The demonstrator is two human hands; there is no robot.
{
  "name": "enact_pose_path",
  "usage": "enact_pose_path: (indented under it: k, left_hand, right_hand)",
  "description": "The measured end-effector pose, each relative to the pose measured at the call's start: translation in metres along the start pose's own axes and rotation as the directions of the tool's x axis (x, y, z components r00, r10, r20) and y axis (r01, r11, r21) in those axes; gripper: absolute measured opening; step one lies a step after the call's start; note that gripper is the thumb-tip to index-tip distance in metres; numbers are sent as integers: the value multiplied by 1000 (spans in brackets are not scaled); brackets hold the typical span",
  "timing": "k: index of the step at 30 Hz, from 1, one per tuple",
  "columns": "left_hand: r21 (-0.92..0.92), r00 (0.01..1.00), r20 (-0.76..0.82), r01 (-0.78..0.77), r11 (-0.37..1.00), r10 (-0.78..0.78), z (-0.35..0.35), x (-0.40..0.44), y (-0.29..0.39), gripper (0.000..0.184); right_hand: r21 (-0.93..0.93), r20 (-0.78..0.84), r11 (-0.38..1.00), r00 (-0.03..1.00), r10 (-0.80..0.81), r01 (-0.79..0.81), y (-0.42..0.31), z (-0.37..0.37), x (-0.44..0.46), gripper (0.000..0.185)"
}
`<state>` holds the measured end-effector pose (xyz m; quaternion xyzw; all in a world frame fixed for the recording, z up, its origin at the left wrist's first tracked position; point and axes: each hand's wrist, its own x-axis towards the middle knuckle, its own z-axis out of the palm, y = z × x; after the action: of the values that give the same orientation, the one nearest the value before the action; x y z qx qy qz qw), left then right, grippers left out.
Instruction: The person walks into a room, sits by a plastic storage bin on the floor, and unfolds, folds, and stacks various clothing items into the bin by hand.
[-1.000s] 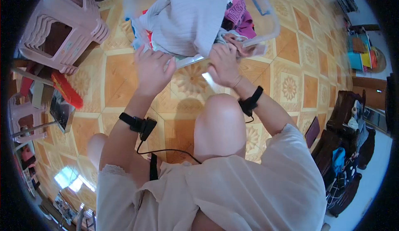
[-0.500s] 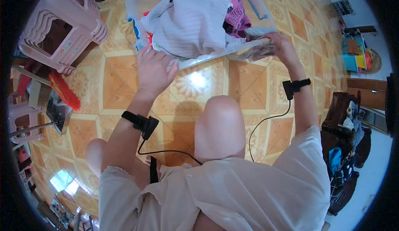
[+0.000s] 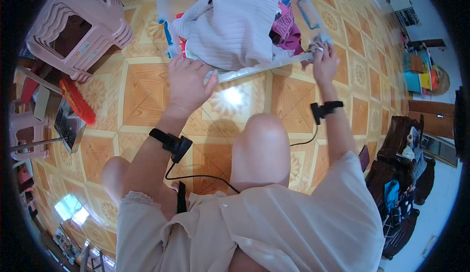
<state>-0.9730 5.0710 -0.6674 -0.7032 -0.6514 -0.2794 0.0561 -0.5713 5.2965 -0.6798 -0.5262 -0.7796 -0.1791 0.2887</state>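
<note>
A clear plastic bin [image 3: 274,69] full of clothes stands on the tiled floor at the top of the view. A pale grey ribbed garment [image 3: 235,24] lies over much of the pile, with a purple printed garment [image 3: 285,24] to its right. My left hand [image 3: 191,83] rests at the bin's near left edge, thumb apart from the fingers, holding nothing I can see. At the near right corner, the fingers of my right hand [image 3: 324,66] are closed on a greyish cloth [image 3: 320,42] that lies over the rim.
Stacked pink plastic stools [image 3: 81,32] stand at the upper left, above a red-bristled brush [image 3: 77,103]. Dark wooden furniture with clothes on it [image 3: 391,174] is at the right. My bent knee [image 3: 260,144] is between my arms.
My right hand has moved right from the bin's near edge to its right corner, and the greyish cloth has moved with it. My left hand stays at the left edge.
</note>
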Motion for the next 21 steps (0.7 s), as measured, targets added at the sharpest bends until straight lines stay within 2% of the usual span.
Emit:
enact_pose_path:
  k: [1,3,5,7,8,10,13,15,17,19,20,21]
  left_hand:
    - [1,1000,-6,4,1000,-4,1,1,1,18]
    - [-16,997,-77,-10,1000,8,2,3,3,22]
    - [-28,999,-54,-9,1000,8,4,4,1,19]
    - [-42,999,-31,-6,999,5,7,-1,0,16]
    - [-31,1000,-11,-7,999,7,7,-1,-1,16]
    - [-15,1000,4,-14,1000,14,5,2,-3,16]
    - [-28,999,14,-37,999,37,-2,1,-4,16]
    - [6,999,49,-25,1000,25,-9,4,-1,17]
    - [-14,1000,10,-22,1000,22,-5,5,-3,17]
    - [-24,1000,-27,11,1000,-12,-2,2,-3,18]
    - [-18,1000,-25,11,1000,-11,-1,3,-4,19]
    - [-15,1000,-23,9,1000,-10,-1,2,-5,20]
  right_hand:
    - [1,-3,1000,1000,-6,6,-15,4,1,35]
    - [214,92,931,955,283,-296,-37,4,-3,31]
    - [309,3,949,998,55,-53,-70,-5,-19,27]
    - [432,139,901,990,-25,-38,-110,-19,-33,26]
    - [425,128,904,991,-23,-34,-126,-34,-33,26]
    - [450,159,876,950,-269,173,-148,-60,-26,25]
    - [359,152,908,947,-283,213,-91,-33,-15,28]
    - [219,261,976,965,-37,-22,-37,-13,-1,31]
    - [68,370,996,929,25,-53,2,-23,35,33]
    - [53,395,985,902,-173,166,24,-25,58,36]
    - [84,398,979,894,-204,186,23,-15,57,36]
    - [88,338,994,936,-95,69,20,-8,45,36]
